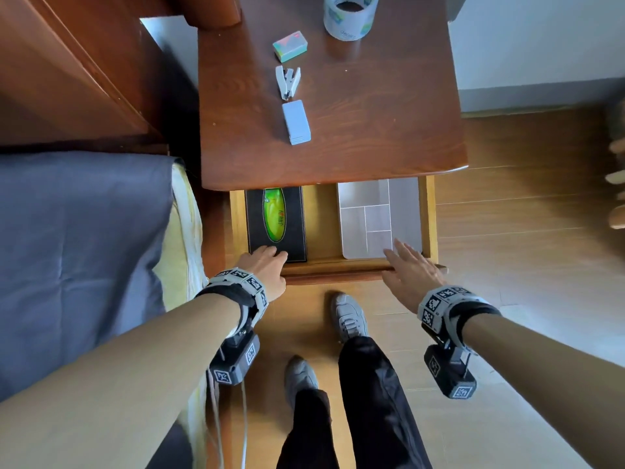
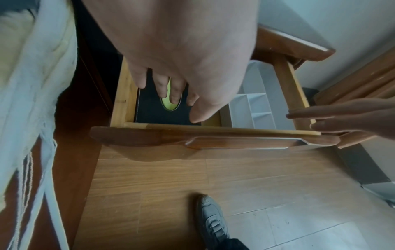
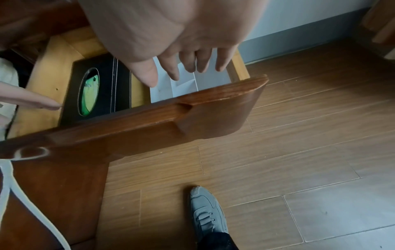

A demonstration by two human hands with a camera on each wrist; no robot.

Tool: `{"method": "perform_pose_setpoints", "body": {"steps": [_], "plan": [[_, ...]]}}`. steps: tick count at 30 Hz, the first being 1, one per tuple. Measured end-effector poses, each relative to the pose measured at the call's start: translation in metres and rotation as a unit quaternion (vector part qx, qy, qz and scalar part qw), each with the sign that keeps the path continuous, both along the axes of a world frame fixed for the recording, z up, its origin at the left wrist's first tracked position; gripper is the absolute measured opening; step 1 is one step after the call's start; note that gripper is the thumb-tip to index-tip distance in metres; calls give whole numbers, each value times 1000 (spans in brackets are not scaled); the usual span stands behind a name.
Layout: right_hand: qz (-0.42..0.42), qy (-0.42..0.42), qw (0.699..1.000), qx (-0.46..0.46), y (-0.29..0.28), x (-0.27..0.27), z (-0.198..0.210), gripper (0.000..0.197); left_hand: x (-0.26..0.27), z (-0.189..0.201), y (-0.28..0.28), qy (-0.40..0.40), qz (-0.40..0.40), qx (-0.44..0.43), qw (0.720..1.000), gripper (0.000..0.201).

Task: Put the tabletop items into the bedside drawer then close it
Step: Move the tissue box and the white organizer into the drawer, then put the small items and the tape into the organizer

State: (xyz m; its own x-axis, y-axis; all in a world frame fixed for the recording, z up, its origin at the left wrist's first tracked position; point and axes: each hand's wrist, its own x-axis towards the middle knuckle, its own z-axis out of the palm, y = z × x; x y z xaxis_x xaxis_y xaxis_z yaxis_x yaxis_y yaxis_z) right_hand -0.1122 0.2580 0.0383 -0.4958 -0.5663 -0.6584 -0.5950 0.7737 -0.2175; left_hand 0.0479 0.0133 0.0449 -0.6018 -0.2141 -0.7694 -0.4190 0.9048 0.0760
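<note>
On the bedside table top [image 1: 389, 130] lie a tape roll [image 1: 350, 15], a small colourful box [image 1: 290, 45], a white stapler [image 1: 287, 82] and a white flat box [image 1: 296, 121]. Below, the drawer [image 1: 338, 270] [image 2: 213, 140] [image 3: 171, 118] stands pulled out. It holds a black tissue box [image 1: 294, 225] [image 2: 149, 111] [image 3: 102, 94] at the left and a white divided organiser [image 1: 378, 218] [image 2: 256, 104] [image 3: 183, 86] at the right. My left hand [image 1: 270, 253] [image 2: 171, 94] reaches over the tissue box's near end, fingers relaxed and empty. My right hand [image 1: 400, 252] [image 3: 188, 67] is spread flat over the organiser's near edge, holding nothing.
A bed with a blue cover [image 1: 77, 258] and a wooden headboard [image 1: 67, 62] flank the table on the left. My feet in grey shoes [image 1: 350, 316] stand on the wood floor right in front of the drawer. A white wall runs behind at the right.
</note>
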Motion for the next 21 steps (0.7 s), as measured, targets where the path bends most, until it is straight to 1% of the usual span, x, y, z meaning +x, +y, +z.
{"method": "perform_pose_setpoints", "body": {"steps": [3, 7, 9, 12, 16, 19, 21], "plan": [[-23, -2, 1000, -6, 3, 6, 28, 51, -1, 25, 10, 42, 28, 9, 999, 58], [-53, -5, 998, -23, -2, 1, 60, 51, -9, 59, 12, 90, 42, 9, 995, 47], [-62, -6, 997, -37, -10, -7, 76, 51, -18, 76, 9, 105, 52, 4, 993, 46], [-63, 9, 996, -66, -27, -27, 97, 51, -39, 100, 0, 126, 71, -7, 989, 50], [-53, 14, 994, -99, -52, -62, 115, 51, -73, 126, -17, 149, 107, -24, 983, 58], [-37, 25, 989, -139, -73, -91, 126, 49, -101, 139, -31, 170, 127, -38, 976, 58], [-30, 38, 986, -159, -87, -109, 130, 48, -120, 141, -41, 198, 143, -51, 968, 54]]}}
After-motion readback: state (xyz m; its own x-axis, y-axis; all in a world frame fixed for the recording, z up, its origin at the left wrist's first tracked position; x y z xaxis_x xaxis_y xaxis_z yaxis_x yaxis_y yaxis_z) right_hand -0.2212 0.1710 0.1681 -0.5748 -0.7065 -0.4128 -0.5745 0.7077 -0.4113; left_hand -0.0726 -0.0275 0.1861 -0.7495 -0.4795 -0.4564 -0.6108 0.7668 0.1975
